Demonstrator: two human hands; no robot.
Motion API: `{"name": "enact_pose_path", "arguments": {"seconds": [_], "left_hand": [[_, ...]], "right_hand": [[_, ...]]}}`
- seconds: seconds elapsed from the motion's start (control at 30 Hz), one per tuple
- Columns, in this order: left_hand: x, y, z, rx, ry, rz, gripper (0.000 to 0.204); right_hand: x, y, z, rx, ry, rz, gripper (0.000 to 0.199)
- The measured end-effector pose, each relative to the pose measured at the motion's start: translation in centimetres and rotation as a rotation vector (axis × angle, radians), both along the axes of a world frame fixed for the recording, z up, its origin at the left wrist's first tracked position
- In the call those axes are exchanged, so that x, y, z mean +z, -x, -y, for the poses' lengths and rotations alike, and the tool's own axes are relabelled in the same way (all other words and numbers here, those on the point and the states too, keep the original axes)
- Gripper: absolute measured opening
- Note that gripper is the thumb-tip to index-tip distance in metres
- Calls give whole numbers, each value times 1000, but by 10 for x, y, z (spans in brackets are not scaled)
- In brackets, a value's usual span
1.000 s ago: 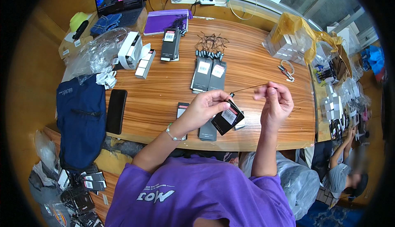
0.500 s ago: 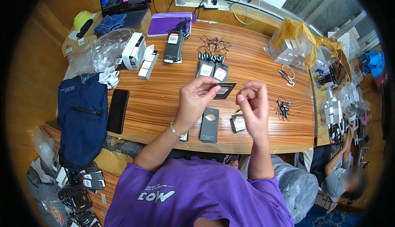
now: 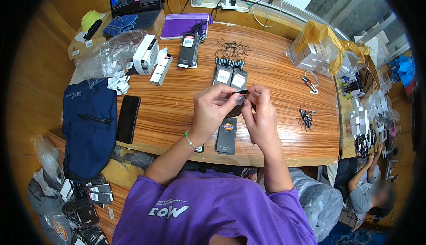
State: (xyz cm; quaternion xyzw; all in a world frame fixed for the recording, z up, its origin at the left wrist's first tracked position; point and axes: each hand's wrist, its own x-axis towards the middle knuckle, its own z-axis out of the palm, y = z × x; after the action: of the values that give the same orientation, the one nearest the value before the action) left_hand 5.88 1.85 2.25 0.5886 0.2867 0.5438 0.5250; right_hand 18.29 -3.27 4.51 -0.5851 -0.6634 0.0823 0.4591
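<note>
Above the near part of the table, my left hand (image 3: pixel 212 112) pinches a black hang tag (image 3: pixel 241 92) between thumb and fingers. My right hand (image 3: pixel 262 117) is closed on the tag's other side, its thumb and fingertips close to a pale patch on it. Whether the right fingers also hold a cord cannot be made out. Just below lies a neat stack of dark hang tags (image 3: pixel 226 144) with a colourful oval emblem. Beyond my hands sit two piles of tags with white stickers (image 3: pixel 223 76), their black strings (image 3: pixel 231 49) fanned out behind.
Another tag stack (image 3: pixel 188 54) stands farther back, beside white boxes (image 3: pixel 146 55). A phone (image 3: pixel 128 120) and blue bag (image 3: pixel 88 125) lie left. Loose black cords (image 3: pixel 306 117) and red-handled snips (image 3: pixel 309 83) lie right, below bagged boxes (image 3: pixel 306 58). Another person (image 3: pixel 361 194) works far right.
My right hand has moved left and closed at the tag. The tag has tipped so its edge shows. The small tag pile at the right is now hidden by my right hand.
</note>
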Motion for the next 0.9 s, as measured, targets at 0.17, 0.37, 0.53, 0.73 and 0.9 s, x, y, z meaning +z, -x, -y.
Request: {"name": "enact_pose_path", "arguments": {"seconds": [0.17, 0.37, 0.53, 0.73, 0.9], "left_hand": [[2, 2, 3, 15, -96, -104, 9], [15, 7, 6, 34, -287, -242, 12], [16, 8, 6, 79, -482, -320, 14], [16, 13, 2, 98, -460, -292, 14], [13, 14, 3, 66, -324, -221, 11]], "right_hand": [[5, -1, -1, 1, 21, 44, 29], [7, -3, 1, 65, 184, -287, 27], [-13, -6, -7, 332, 162, -964, 30], [-7, -5, -8, 174, 92, -567, 27], [-1, -2, -10, -25, -139, -21, 19]]}}
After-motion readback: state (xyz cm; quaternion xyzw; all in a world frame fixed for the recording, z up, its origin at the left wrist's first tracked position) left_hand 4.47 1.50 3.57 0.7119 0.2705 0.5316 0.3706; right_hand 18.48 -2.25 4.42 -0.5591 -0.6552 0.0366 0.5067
